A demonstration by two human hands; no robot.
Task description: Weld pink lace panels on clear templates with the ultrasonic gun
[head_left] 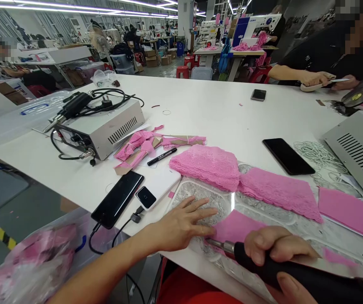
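Note:
My left hand (184, 223) lies flat with its fingers spread over a clear plastic tray (207, 188). One of its fingertips presses the edge of a small pink fabric piece (237, 226). My right hand (279, 249) is wrapped round a black-handled hand tool (314, 276) with a slim metal tip, much like a soldering iron. That tip touches the near edge of the pink piece, close to my left fingers. Behind the hands rest a pile of pink lace pieces (205, 164) and a second lace stack (279, 192). More flat pink fabric (352, 213) lies at the right.
A grey power box (118, 122) with a corded black handpiece (77, 105) stands at left. Phones (118, 198) (287, 156), a white power bank (159, 185), a marker (162, 156) and bundled pink strips (140, 145) lie around. Another grey box (361, 152) stands right; a co-worker's hand (316, 79) holds scissors opposite.

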